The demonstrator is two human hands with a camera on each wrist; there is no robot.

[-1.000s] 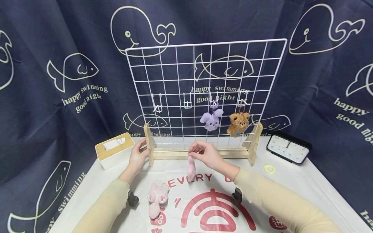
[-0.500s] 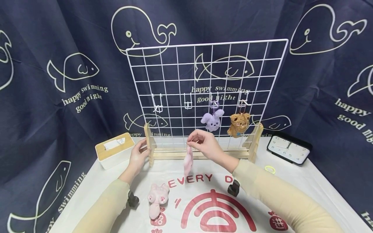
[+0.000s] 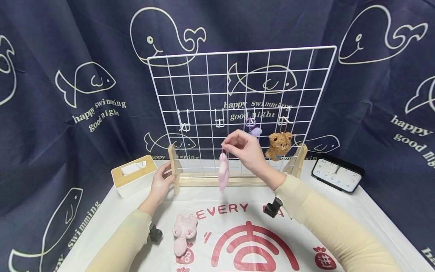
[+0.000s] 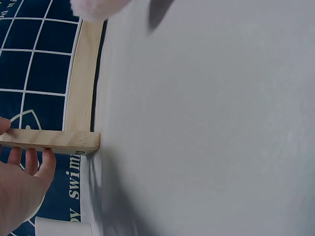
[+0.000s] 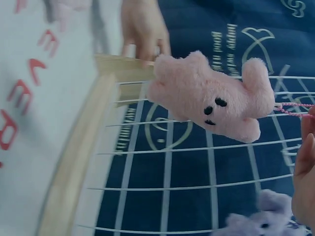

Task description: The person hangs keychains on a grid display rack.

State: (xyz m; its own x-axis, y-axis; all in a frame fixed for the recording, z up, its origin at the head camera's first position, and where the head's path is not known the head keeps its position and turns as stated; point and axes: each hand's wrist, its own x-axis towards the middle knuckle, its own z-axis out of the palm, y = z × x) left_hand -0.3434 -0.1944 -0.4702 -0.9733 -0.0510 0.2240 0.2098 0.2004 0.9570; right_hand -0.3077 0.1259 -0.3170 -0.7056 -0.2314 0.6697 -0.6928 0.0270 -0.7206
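My right hand [image 3: 247, 149] pinches the pink beaded chain of a pink plush keychain [image 3: 223, 172], which dangles before a white wire grid rack [image 3: 238, 56]. The right wrist view shows the front of this plush [image 5: 197, 93], with dark eyes and long ears. My left hand [image 3: 161, 185] grips the left wooden upright [image 4: 54, 140] of the rack, thumb on one side and fingers on the other. Two bare white hooks [image 3: 219, 121] are on the grid's left half. Right of them hang a purple bunny keychain [image 3: 255, 131], partly hidden by my right hand, and a brown bear keychain [image 3: 279, 145].
Another pink plush keychain [image 3: 184, 230] lies on the white tablecloth [image 3: 204, 260] at front left. A tissue box [image 3: 136, 177] stands beside my left hand, and a black-framed clock [image 3: 337, 173] beyond the rack's right end. A dark patterned curtain [image 3: 102, 37] hangs behind.
My right hand has risen with the pink plush toward hook height, now covering most of the purple bunny. The yellow ring has gone out of sight behind my right sleeve. My left hand stays put.
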